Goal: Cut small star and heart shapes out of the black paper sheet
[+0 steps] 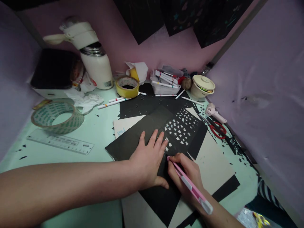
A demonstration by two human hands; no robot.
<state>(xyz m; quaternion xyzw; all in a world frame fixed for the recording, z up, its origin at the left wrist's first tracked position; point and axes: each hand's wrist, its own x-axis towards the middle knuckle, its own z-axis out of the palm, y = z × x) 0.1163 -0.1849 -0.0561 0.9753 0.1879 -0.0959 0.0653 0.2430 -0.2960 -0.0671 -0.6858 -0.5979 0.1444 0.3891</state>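
My left hand (pixel 152 161) lies flat with spread fingers on a sheet of black paper (pixel 133 139), pressing it against the table. Star and heart shapes are cut through the sheet (pixel 179 128) just beyond my fingertips. Between the fingers and thumb of my right hand (pixel 186 172) is a slim pink craft knife (pixel 190 183). Its tip meets the black paper close beside my left hand, and the blade itself is too small to make out. Under the black sheet lie pale boards (pixel 211 155) and more black paper (pixel 226 188).
A clear ruler (pixel 60 141), a big tape roll (pixel 39 118) and a yellow one (pixel 136 90) lie to the left. Behind stand a white flask (pixel 97 69), a box of markers (pixel 166 82) and a lidded bowl (pixel 198 91). Red-handled scissors (pixel 218 130) and a glue gun (pixel 215 113) lie right.
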